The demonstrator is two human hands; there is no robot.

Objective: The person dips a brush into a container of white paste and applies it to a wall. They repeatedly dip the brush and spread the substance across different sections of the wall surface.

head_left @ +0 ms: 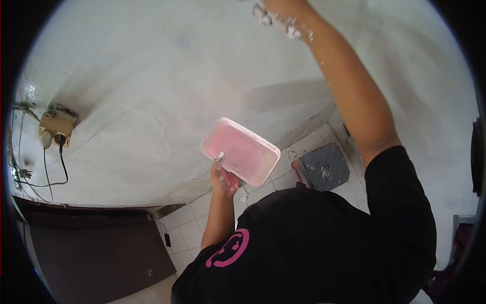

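Observation:
My left hand (223, 178) grips a pink rectangular plastic tub (242, 151) by its near edge, the thumb over the rim. The tub is tilted so its inside faces me; a whitish film coats its walls and bottom. White paste also marks the left thumb. My right hand (283, 11) is raised at the top edge against the pale wall (167, 101), partly cut off by the frame. Lumps of white paste cling to its side and wrist. Its fingertips are out of sight, so what it holds, if anything, does not show.
On the left wall hangs a socket block (55, 124) with two plugs and dangling cables. A dark brown panel (96, 248) stands lower left. On the white-tiled floor (190, 230) lies a dark grey spattered square (325, 166), with a pink handle-like piece (296, 169) beside it.

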